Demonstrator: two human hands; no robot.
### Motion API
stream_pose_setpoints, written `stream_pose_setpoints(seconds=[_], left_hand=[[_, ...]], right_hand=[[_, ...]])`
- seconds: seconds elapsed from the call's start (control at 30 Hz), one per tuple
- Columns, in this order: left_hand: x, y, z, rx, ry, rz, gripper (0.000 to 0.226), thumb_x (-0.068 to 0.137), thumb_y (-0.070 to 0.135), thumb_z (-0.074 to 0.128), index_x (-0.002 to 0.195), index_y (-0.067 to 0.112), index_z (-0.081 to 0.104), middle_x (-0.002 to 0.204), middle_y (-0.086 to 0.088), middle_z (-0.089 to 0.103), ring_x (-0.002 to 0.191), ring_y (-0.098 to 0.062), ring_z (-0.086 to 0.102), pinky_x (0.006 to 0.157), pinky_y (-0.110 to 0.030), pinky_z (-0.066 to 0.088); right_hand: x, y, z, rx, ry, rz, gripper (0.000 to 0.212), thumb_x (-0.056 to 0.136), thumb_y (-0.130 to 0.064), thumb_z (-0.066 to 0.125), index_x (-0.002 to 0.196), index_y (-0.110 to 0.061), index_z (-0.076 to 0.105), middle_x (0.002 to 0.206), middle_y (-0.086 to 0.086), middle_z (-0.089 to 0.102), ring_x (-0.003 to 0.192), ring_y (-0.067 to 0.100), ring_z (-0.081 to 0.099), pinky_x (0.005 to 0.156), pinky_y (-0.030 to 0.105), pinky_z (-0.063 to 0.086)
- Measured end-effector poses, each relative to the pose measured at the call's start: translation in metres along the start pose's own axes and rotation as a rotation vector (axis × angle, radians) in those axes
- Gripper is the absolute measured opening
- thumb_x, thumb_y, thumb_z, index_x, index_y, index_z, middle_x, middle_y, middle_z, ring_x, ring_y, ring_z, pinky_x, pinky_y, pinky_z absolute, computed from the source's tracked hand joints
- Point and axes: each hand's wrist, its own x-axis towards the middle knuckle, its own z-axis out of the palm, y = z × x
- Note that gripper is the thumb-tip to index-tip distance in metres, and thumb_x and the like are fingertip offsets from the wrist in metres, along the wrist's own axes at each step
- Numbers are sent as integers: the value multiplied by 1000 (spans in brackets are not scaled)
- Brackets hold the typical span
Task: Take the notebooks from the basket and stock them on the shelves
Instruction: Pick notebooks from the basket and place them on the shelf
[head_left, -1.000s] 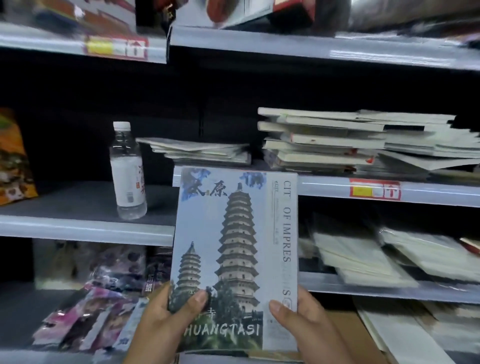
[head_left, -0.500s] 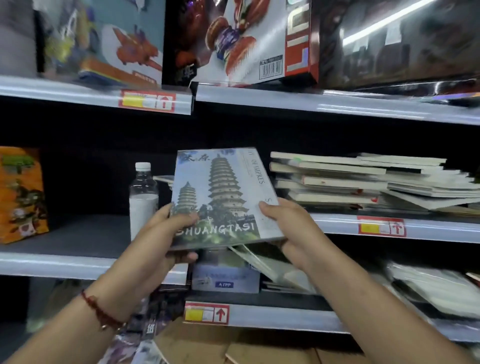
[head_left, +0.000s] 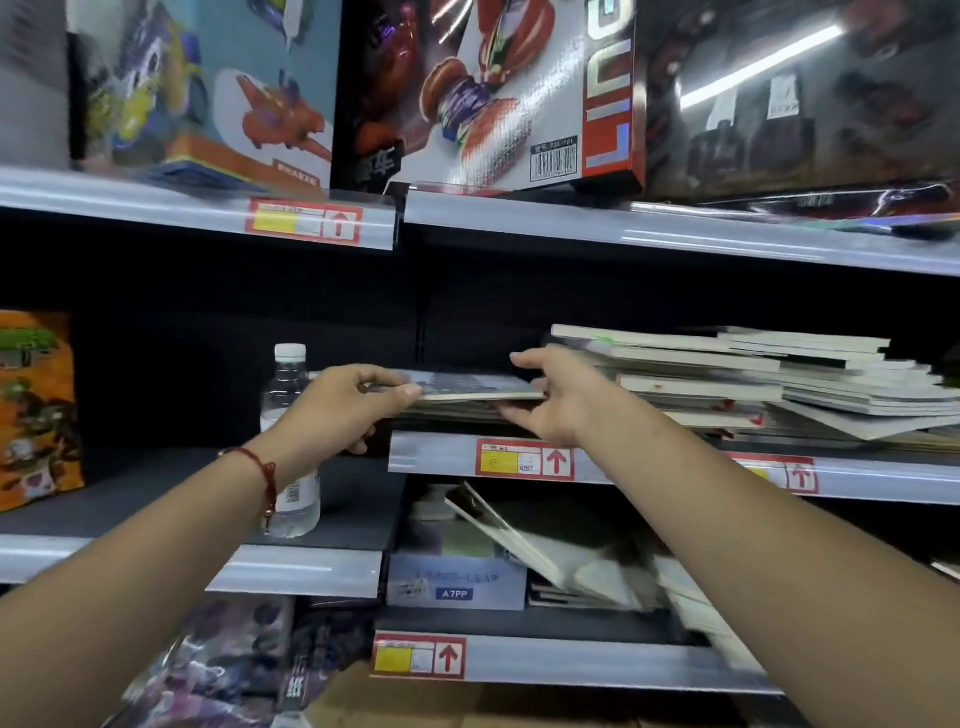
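— Hands?
— I see my left hand and right hand pinching the thin pagoda-cover notebook flat.
— Location?
— Atop a low stack on the grey metal shelf, beside the clear plastic water bottle.

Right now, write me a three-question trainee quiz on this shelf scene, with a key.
1. True or false: both hands hold the notebook flat above a small pile on the shelf.
2. What stands behind the left hand? A) a bottle B) a mug C) a basket
3. Fill in: the big stack of notebooks lies to the ____ of the right hand.

Key: 1 true; 2 A, the bottle; 3 right.
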Motion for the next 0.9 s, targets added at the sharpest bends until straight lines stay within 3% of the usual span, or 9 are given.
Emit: stream_pose_setpoints(seconds=[0.07, 0.17, 0.2, 0.27, 0.4, 0.57, 0.7, 0.8, 0.9], left_hand=[[8, -8, -5, 153, 33, 39, 22, 89, 50, 67, 104, 34, 72, 77, 9, 63, 61, -11, 55, 50, -25, 48], [17, -19, -9, 315, 61, 107, 35, 89, 57, 61, 111, 32, 72, 100, 10, 72, 87, -9, 65, 74, -28, 53], [19, -22, -9, 358, 65, 123, 38, 89, 59, 59, 113, 32, 72, 107, 10, 72, 97, -10, 65, 83, -31, 53], [20, -23, -8, 447, 65, 146, 40, 91, 60, 56, 117, 33, 70, 112, 9, 72, 103, -13, 65, 88, -34, 53], [20, -25, -6, 574, 79, 184, 47, 92, 65, 49, 123, 35, 67, 107, 5, 74, 95, -17, 67, 83, -34, 54], [14, -28, -3, 580, 111, 210, 45, 98, 58, 46, 134, 35, 60, 117, 2, 71, 105, -23, 65, 79, -32, 51], [-7, -38, 6, 459, 194, 281, 42, 101, 43, 48, 143, 35, 48, 70, 3, 63, 66, -15, 60, 59, -33, 48], [-29, -46, 15, 411, 313, 364, 26, 100, 36, 53, 124, 27, 56, 68, 7, 56, 60, -15, 55, 56, -38, 49], [-59, -53, 32, 494, 227, 474, 17, 100, 37, 51, 94, 24, 60, 69, 12, 57, 60, -11, 53, 53, -31, 43]], right_hand=[[-1, 6, 0, -258, -39, -152, 22, 88, -8, 69, 103, -6, 53, 116, 16, 52, 106, 30, 59, 97, 46, 53], [5, 23, -11, -1285, -63, -528, 57, 83, -21, 68, 138, -23, 52, 153, 5, 37, 131, 25, 43, 106, 36, 42], [8, 27, -15, -1581, -49, -654, 56, 85, -18, 62, 140, -26, 51, 151, 4, 41, 130, 25, 41, 104, 37, 43], [11, 36, -19, -1821, -1, -815, 56, 89, -7, 49, 140, -29, 49, 139, 2, 54, 120, 25, 44, 92, 40, 49], [20, 46, -25, -1827, 81, -887, 63, 94, 1, 42, 146, -33, 42, 139, -1, 56, 117, 23, 47, 76, 33, 42], [18, 49, -27, -1757, 53, -858, 59, 96, -4, 43, 149, -30, 41, 148, -3, 49, 126, 24, 45, 92, 37, 46], [0, 53, -34, -1664, 41, -835, 55, 97, -15, 48, 150, -24, 38, 150, -2, 44, 129, 23, 46, 98, 39, 45], [-21, 63, -45, -1562, 63, -917, 54, 95, -14, 52, 147, -21, 42, 145, -2, 47, 128, 19, 46, 100, 35, 44], [-43, 80, -65, -1551, 37, -983, 40, 96, -18, 52, 136, -22, 54, 132, -5, 57, 119, 17, 49, 98, 31, 42]])
